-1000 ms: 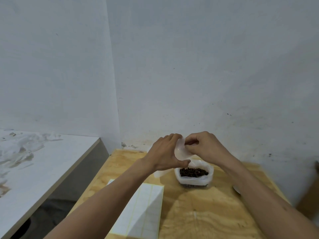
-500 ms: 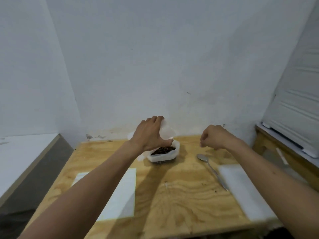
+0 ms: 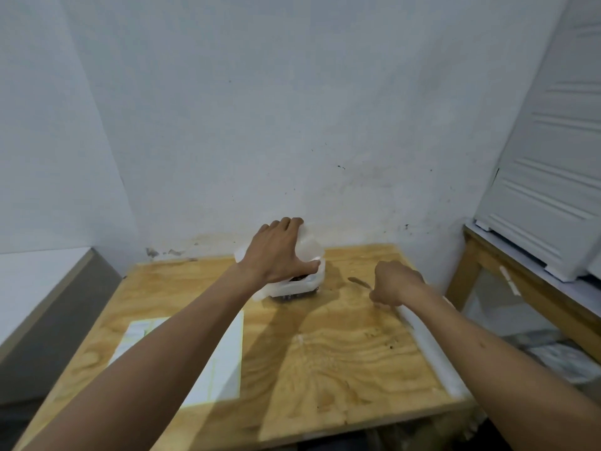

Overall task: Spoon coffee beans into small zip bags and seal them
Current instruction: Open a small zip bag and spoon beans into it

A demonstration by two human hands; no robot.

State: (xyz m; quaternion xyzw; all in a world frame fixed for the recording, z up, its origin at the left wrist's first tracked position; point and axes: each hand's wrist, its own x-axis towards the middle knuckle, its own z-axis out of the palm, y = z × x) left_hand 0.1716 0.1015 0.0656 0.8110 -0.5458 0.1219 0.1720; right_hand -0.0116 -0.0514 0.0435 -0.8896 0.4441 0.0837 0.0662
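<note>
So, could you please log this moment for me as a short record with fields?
left hand: holds a small translucent zip bag above the tub
right hand: curled round the metal spoon lying on the table
white plastic tub of coffee beans: at the table's far edge
plywood table: white sheets left and right
beans in bag: cannot tell

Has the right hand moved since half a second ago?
Yes. The right hand dropped from beside the bean container onto the spoon, gripping its handle.
</note>
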